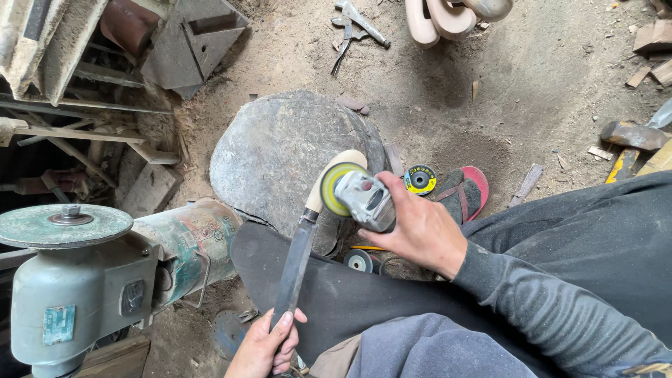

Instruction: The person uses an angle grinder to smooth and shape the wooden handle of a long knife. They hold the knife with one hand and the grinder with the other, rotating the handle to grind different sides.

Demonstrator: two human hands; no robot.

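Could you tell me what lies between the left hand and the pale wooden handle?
In the head view, only the knife's long dark blade runs from the left hand to the wooden handle.

A long knife [297, 259] with dark blade and pale wooden handle slants up from the lap; its handle end meets the grinder's disc. The grey angle grinder [364, 199] carries a yellow-rimmed disc, tilted leftward.

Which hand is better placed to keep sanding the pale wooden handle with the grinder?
Right. The right hand already grips the angle grinder, its disc against the wooden handle. The left hand is busy holding the blade.
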